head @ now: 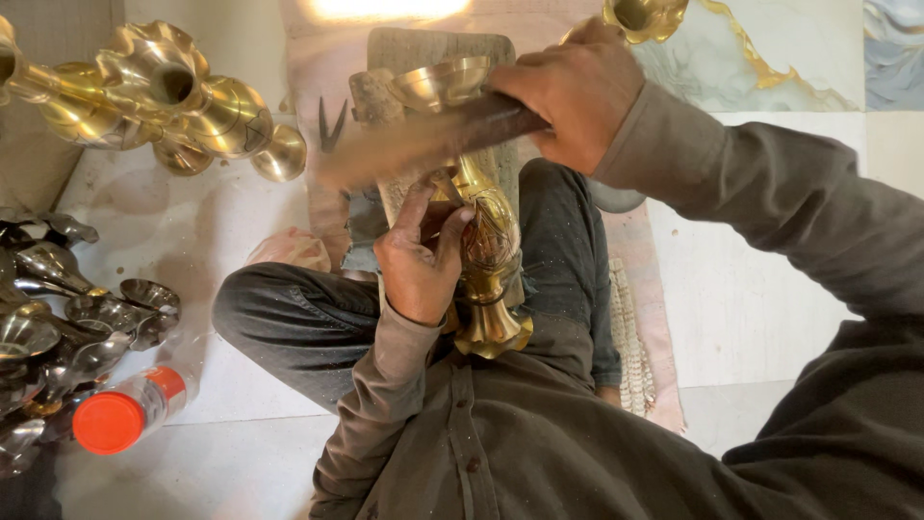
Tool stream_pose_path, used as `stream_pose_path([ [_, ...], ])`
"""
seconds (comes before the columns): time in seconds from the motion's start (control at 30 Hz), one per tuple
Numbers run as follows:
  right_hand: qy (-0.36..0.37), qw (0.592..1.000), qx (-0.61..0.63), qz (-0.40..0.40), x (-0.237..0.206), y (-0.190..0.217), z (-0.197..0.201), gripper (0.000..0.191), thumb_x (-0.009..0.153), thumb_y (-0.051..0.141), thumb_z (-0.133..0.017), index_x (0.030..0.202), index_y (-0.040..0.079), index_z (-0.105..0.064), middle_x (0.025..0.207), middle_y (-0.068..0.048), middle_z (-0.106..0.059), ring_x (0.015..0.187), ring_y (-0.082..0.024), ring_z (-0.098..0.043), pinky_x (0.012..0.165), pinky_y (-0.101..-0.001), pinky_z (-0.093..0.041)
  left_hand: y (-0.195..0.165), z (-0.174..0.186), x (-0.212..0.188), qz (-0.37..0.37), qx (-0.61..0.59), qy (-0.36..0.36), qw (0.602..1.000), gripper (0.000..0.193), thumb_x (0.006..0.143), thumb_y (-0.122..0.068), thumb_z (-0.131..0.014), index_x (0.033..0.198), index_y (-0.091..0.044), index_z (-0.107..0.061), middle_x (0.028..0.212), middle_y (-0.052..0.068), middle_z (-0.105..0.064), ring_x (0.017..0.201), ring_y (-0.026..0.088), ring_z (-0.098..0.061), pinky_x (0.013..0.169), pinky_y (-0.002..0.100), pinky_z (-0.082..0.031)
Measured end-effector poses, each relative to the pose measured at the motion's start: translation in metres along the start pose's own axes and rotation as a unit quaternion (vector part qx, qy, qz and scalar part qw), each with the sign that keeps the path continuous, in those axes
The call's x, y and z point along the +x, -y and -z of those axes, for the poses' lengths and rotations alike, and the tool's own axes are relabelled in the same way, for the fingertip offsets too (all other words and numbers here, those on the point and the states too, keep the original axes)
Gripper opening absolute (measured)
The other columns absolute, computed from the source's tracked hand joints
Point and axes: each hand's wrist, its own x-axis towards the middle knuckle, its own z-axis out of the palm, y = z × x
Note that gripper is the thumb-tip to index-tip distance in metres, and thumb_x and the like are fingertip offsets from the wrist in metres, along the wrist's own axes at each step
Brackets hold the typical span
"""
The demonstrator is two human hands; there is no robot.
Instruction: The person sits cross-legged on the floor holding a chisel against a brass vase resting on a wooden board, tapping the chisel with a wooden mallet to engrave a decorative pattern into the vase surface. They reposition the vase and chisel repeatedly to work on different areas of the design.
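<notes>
my left hand is pinching a small punch against the brass lamp, right hand clamped on the hammer, one off swing probably smashes my fingers

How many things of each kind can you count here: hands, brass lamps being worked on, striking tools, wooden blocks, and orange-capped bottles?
Hands: 2, the left hand and the right hand
Brass lamp being worked on: 1
Striking tool, blurred: 1
Wooden block: 1
Orange-capped bottle: 1
Total: 6
The heaped brass pieces at the left overlap too much to count.
</notes>
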Motion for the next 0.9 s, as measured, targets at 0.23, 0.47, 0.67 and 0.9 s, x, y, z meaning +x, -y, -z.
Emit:
stream_pose_path([
  [0.23, 0.011, 0.999, 0.032, 0.013, 0.002, -0.007, -0.002, 0.043, 0.075, 0.004, -0.077, 0.117, 0.004, -0.069, 0.101, -0.015, -0.074, 0.090, -0.037, -0.072, 0.076, -0.0486, -0.056, 0.001, 0.000, -0.001, -0.023, 0.020, -0.008, 1.000, 0.046, 0.095, -0.002, -0.076, 0.138, -0.003, -0.061, 0.096, 0.013, -0.080, 0.084, 0.013, -0.077, 0.075, 0.027, -0.062],
  [0.47, 0.002, 0.998, -0.046, 0.033, 0.003, 0.001, 0.001, 0.037, 0.075, 0.004, -0.078, 0.112, 0.006, -0.072, 0.088, -0.011, -0.075, 0.080, -0.035, -0.073, 0.080, -0.0593, -0.050, -0.001, 0.001, 0.000, -0.016, 0.018, 0.000, 1.000, 0.043, 0.095, -0.002, -0.076, 0.136, -0.005, -0.063, 0.095, 0.012, -0.080, 0.084, 0.013, -0.077, 0.074, 0.027, -0.061],
  [0.67, -0.004, 0.997, -0.036, 0.061, 0.006, 0.008, 0.009, 0.042, 0.070, 0.000, -0.076, 0.111, 0.004, -0.070, 0.088, -0.013, -0.074, 0.078, -0.034, -0.072, 0.082, -0.0581, -0.050, -0.004, 0.003, 0.000, -0.017, 0.033, 0.003, 0.999, 0.043, 0.095, -0.002, -0.076, 0.136, -0.004, -0.062, 0.093, 0.011, -0.080, 0.082, 0.013, -0.077, 0.074, 0.027, -0.060],
  [0.9, 0.028, 0.999, 0.021, 0.020, 0.004, 0.000, -0.001, 0.037, 0.074, 0.002, -0.076, 0.109, 0.006, -0.070, 0.092, -0.012, -0.073, 0.083, -0.033, -0.072, 0.074, -0.0463, -0.055, -0.005, 0.003, 0.000, -0.018, 0.022, 0.003, 1.000, 0.041, 0.095, -0.001, -0.076, 0.133, -0.004, -0.063, 0.095, 0.011, -0.080, 0.084, 0.013, -0.078, 0.075, 0.027, -0.061],
])
